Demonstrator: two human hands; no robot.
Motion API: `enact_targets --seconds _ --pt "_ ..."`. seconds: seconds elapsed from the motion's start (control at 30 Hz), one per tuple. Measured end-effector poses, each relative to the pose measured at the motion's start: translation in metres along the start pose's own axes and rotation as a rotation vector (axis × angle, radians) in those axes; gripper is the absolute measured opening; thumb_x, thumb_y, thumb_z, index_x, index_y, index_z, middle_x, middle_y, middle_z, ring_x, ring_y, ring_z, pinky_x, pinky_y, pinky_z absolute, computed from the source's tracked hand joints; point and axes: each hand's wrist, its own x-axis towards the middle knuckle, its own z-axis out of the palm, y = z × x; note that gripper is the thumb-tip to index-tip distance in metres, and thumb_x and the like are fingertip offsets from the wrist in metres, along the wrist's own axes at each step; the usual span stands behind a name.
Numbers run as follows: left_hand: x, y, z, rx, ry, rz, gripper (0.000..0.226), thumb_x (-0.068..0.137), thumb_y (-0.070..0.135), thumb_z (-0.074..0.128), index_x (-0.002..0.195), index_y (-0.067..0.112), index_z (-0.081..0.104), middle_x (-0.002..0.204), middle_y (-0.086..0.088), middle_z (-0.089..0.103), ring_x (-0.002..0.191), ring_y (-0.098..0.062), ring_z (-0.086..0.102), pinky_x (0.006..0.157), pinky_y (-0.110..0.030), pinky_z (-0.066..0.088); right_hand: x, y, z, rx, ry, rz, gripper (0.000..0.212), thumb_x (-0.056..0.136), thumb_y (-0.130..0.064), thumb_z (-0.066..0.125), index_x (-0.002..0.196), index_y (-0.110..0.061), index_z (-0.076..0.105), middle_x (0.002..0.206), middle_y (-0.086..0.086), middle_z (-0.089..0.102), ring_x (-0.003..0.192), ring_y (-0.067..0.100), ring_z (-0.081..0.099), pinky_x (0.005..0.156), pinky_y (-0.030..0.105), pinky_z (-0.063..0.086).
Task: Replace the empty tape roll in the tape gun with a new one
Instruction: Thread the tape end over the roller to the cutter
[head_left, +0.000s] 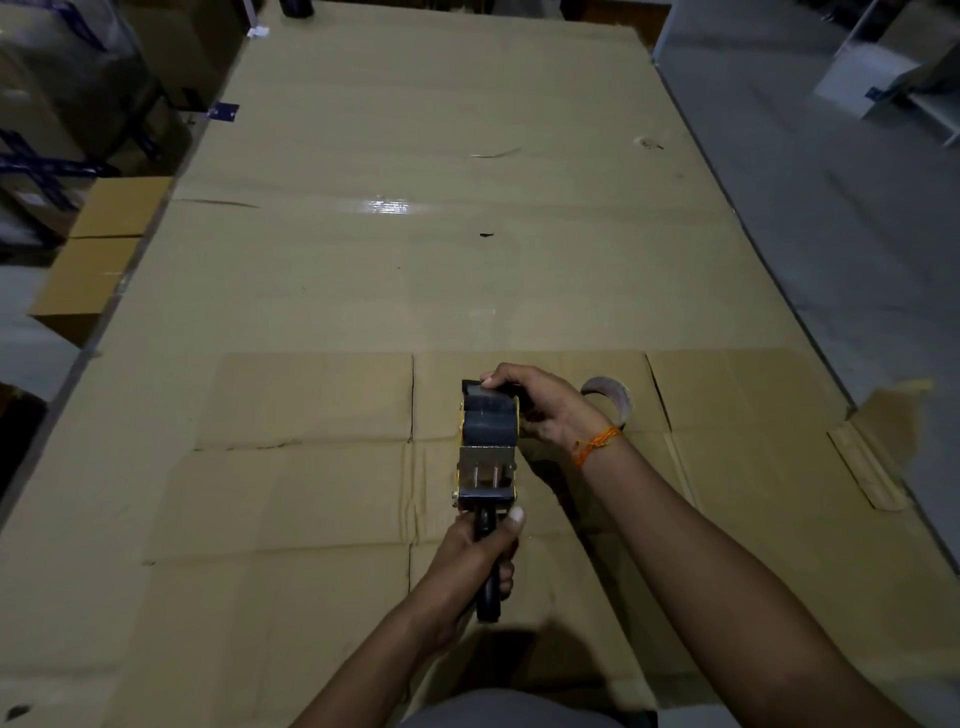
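The tape gun (487, 470), with a metal plate and yellow edges, is held above the cardboard near the bottom middle. My left hand (480, 551) grips its black handle. A dark tape roll (489, 421) sits in the gun's far end. My right hand (540, 408) is wrapped around that roll from the right side, with fingers over its top. A brown cardboard tape core (615, 397) lies on the cardboard just behind my right wrist, partly hidden by it.
Flattened cardboard sheets (415, 260) cover the work surface. Closed cardboard boxes (98, 249) stand off its left edge, with wrapped boxes behind them. Grey floor (831, 208) and white shelving (893, 67) lie to the right.
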Motion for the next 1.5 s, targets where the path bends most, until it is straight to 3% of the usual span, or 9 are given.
enact_targets --seconds 0.07,0.2,0.43,0.6,0.77,0.93,1.1,1.23,1.5 --pt "0.001 -0.003 0.0 0.038 -0.017 0.038 0.029 0.104 0.035 0.069 0.107 0.013 0.051 0.072 0.0 0.047 0.058 -0.013 0.048 0.059 -0.031 0.043 -0.001 -0.001 0.0 0.043 0.03 0.039 0.023 0.069 -0.019 0.08 0.091 -0.013 0.077 0.095 0.006 0.075 0.088 0.024 0.069 0.07 0.031 0.058" --pt "0.004 -0.009 0.0 0.023 -0.003 0.046 0.026 0.105 0.033 0.069 0.104 0.014 0.052 0.071 0.0 0.047 0.059 -0.014 0.048 0.06 -0.033 0.042 -0.005 -0.007 0.011 0.07 0.088 0.044 0.005 0.072 -0.007 0.073 0.074 -0.012 0.073 0.08 0.007 0.07 0.067 0.024 0.066 0.064 0.03 0.057" --pt "0.008 -0.013 0.001 -0.054 0.005 0.05 0.026 0.104 0.03 0.07 0.102 0.014 0.049 0.07 0.0 0.043 0.057 -0.015 0.043 0.057 -0.032 0.038 -0.006 -0.011 0.025 0.174 0.197 0.039 0.013 0.067 0.004 0.062 0.066 -0.008 0.068 0.068 0.009 0.065 0.047 0.025 0.062 0.052 0.026 0.056" --pt "0.011 -0.015 0.003 -0.088 0.002 0.051 0.028 0.102 0.03 0.071 0.099 0.015 0.047 0.069 0.001 0.041 0.056 -0.014 0.041 0.056 -0.031 0.036 -0.004 -0.014 0.029 0.151 0.29 0.017 0.03 0.037 -0.004 0.062 0.065 -0.007 0.071 0.081 0.015 0.069 0.05 0.028 0.063 0.05 0.026 0.056" --pt "0.009 -0.015 0.003 -0.079 -0.03 0.055 0.028 0.105 0.031 0.069 0.101 0.015 0.046 0.071 0.0 0.041 0.058 -0.014 0.043 0.058 -0.032 0.038 -0.001 -0.018 0.028 0.058 0.32 0.014 0.017 0.072 0.006 0.059 0.067 -0.006 0.071 0.085 0.015 0.069 0.061 0.03 0.063 0.04 0.02 0.05" --pt "0.008 -0.014 0.003 -0.093 -0.024 0.056 0.029 0.104 0.031 0.069 0.103 0.014 0.045 0.072 0.001 0.042 0.057 -0.013 0.044 0.056 -0.029 0.04 0.002 -0.017 0.028 0.057 0.312 0.022 0.021 0.072 0.008 0.054 0.07 -0.002 0.072 0.071 0.012 0.063 0.055 0.027 0.059 0.037 0.02 0.048" --pt "0.003 -0.004 0.005 -0.096 -0.029 0.049 0.02 0.109 0.024 0.063 0.104 0.013 0.047 0.071 0.0 0.043 0.056 -0.012 0.046 0.056 -0.027 0.042 0.006 -0.011 0.021 0.129 0.307 0.021 0.023 0.063 -0.003 0.06 0.043 -0.012 0.065 0.052 0.004 0.055 0.048 0.025 0.054 0.066 0.031 0.053" --pt "-0.001 0.001 0.004 -0.11 -0.052 0.044 0.016 0.109 0.018 0.062 0.109 0.012 0.046 0.07 -0.001 0.045 0.058 -0.013 0.047 0.058 -0.03 0.04 -0.004 -0.005 0.006 0.173 0.291 -0.013 0.016 0.071 -0.008 0.063 0.058 -0.016 0.059 0.05 -0.001 0.05 0.038 0.016 0.04 0.043 0.02 0.034" --pt "0.001 0.015 0.003 -0.235 -0.016 0.039 0.018 0.11 0.017 0.058 0.095 0.014 0.048 0.067 -0.003 0.043 0.053 -0.015 0.044 0.057 -0.03 0.034 -0.04 0.051 -0.023 0.046 0.247 -0.046 0.025 0.093 -0.024 0.064 0.071 -0.014 0.066 0.062 0.006 0.062 0.05 0.019 0.049 0.049 0.03 0.036"
